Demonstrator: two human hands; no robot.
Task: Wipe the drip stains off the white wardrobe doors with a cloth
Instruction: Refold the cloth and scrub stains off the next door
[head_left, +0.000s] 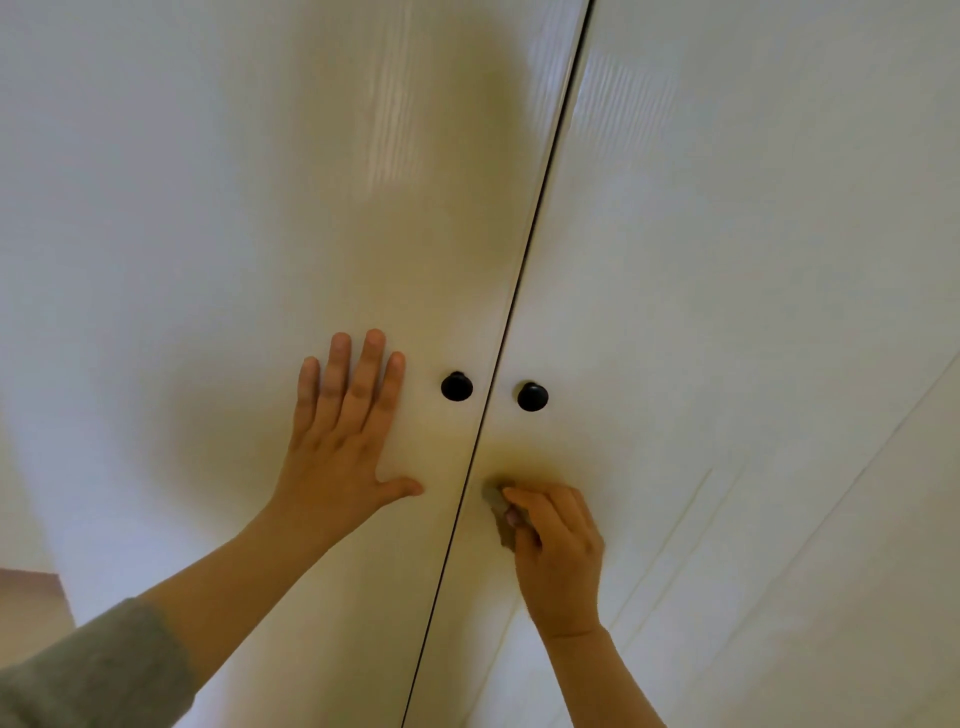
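Grey cloth (498, 512), pinched in my right hand (558, 561), rubs just below the right knob (532, 396), my left hand (343, 441) pressed flat left of it; faint streaks (670, 530) to its right appear unwiped.

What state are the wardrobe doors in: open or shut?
Shut: the left door and right door sit flush, with only a thin dark seam between them.

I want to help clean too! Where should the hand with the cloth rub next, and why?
Probably slide the cloth sideways, away from the gap, toward the faint streaks on the right door. The right hand holds it just below that door's black knob, and those thin lines may be drips. The left hand lies flat on the left door.
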